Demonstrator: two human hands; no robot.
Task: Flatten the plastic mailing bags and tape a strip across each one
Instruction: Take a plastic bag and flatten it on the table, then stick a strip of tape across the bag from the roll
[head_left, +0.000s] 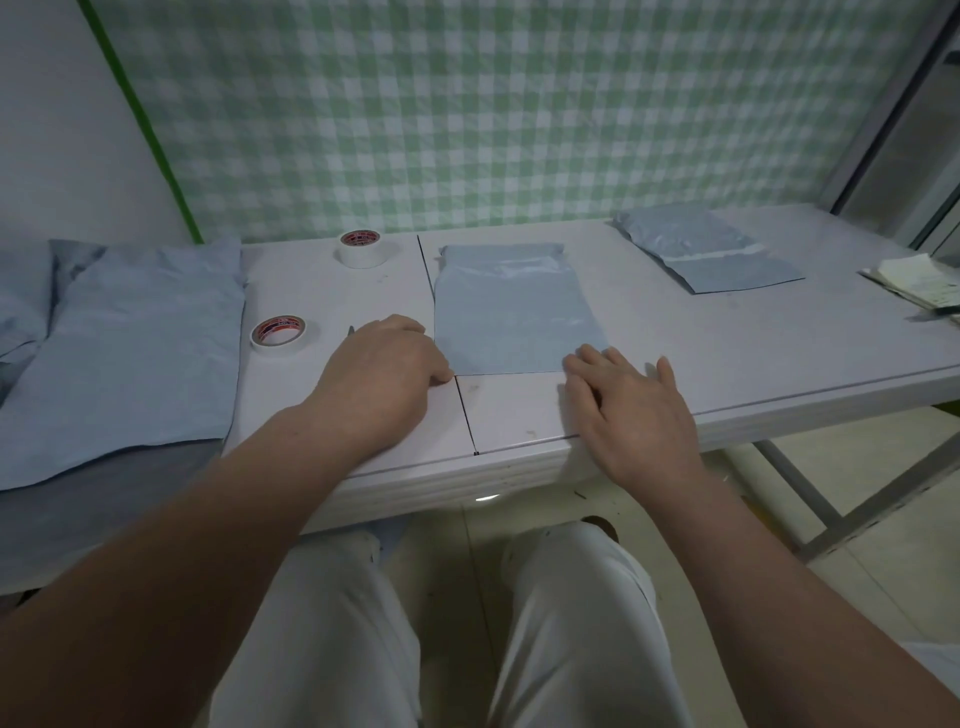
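Smooth glossy plastic bag (514, 312) on matt white table (727, 332)

No text can be read. The near tape roll (278, 335), just left of the left hand (382, 374) fingers, carries a red-and-white label with blurred print. The far roll (360, 248) bears the same. Papers (917, 280), well right of the right hand (631, 405), show only faint marks.

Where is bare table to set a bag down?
Free: the table strip between the middle bag and the right bag; the front stretch from the right hand to the papers. Crowded left: far tape roll, near tape roll, bag stack, left hand.
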